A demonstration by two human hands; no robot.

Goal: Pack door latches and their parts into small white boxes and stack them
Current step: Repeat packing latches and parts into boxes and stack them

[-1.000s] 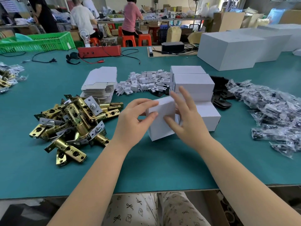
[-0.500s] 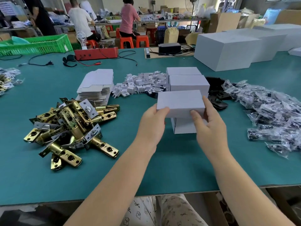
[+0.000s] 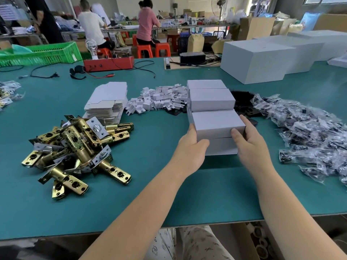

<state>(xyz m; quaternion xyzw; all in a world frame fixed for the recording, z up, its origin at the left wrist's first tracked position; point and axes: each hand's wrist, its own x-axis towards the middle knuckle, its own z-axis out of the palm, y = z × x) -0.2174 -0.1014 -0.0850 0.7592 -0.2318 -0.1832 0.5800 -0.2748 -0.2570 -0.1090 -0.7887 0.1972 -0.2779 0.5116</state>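
White box (image 3: 217,122) between both hands' fingers (image 3: 237,132), atop another box (image 3: 221,146)

I could read no text, label, brand or number anywhere. The small white boxes (image 3: 217,124) I worked with were blank, and the papers (image 3: 7,12) posted far back were too blurred to read.

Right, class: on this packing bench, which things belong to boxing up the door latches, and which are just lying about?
Belongs to the job:
white box, held by left hand and right hand
stacked boxes
brass latches
flat cartons
white inserts
bagged parts

Just lying about:
green crate
red device
big white boxes
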